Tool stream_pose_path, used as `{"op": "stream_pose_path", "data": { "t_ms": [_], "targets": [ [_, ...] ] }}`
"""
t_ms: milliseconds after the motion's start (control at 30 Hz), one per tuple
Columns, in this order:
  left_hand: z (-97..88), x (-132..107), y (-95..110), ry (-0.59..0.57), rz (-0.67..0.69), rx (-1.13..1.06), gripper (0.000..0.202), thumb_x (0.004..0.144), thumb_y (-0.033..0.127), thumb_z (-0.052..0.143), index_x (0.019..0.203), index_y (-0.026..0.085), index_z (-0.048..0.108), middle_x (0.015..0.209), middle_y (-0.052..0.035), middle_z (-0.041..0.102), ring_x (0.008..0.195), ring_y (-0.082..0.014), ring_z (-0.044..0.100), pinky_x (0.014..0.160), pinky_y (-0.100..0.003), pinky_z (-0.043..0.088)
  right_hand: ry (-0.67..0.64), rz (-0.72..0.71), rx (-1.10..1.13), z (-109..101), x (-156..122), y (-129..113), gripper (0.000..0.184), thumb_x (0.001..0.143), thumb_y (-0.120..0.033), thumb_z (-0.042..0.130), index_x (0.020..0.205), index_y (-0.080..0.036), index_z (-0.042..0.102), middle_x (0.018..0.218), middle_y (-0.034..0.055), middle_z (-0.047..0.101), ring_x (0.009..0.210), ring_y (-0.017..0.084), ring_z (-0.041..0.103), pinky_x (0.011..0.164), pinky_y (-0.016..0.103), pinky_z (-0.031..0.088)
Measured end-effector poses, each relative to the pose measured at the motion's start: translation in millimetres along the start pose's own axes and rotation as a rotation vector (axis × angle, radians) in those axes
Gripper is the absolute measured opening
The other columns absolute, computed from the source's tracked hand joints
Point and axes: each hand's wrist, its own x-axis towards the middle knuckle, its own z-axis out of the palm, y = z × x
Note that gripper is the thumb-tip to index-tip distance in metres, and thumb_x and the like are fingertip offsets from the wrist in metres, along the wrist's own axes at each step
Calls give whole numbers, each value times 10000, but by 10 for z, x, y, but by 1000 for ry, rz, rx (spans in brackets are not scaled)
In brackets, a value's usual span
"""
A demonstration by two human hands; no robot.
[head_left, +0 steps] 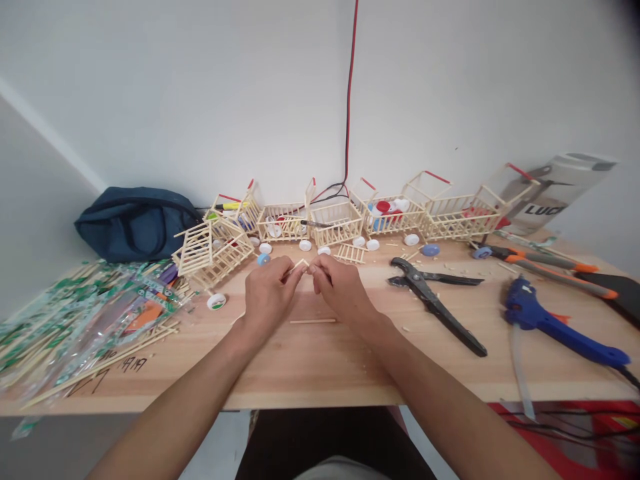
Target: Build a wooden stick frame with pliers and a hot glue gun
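Over the middle of the wooden table, my left hand [269, 291] and my right hand [346, 288] meet at the fingertips. Both are closed in a pinch on short wooden sticks [301, 264], which form a small angled corner between the fingers. How the sticks are joined is too small to tell, and the fingers hide part of them. Below the hands, a loose wooden stick [313, 321] lies flat on the table. Just beyond the fingers is a small ladder-like stick panel [351, 253]. A tilted stick cart [216, 257] stands left of my left hand.
Several miniature stick carts [336, 225] with bottle-cap wheels line the wall. Black cutting pliers [435, 293] and a blue glue gun [555, 323] lie right, near orange-handled pliers [555, 263]. Left are a blue pouch [135, 223] and plastic-wrapped sticks [90, 317]. A red-black cable [349, 100] hangs behind.
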Motion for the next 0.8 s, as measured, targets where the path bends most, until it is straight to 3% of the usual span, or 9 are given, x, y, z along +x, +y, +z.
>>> {"op": "stream_pose_path", "data": {
  "t_ms": [800],
  "targets": [
    [2, -1, -1, 13, 7, 35, 344, 887, 380, 519, 617, 166, 519, 544, 21, 505, 527, -105, 424, 546, -254, 274, 0, -4, 8, -6, 5, -4, 245, 898, -205, 441, 656, -205, 480, 554, -46, 523, 563, 117, 485, 607, 235, 319]
  ]
}}
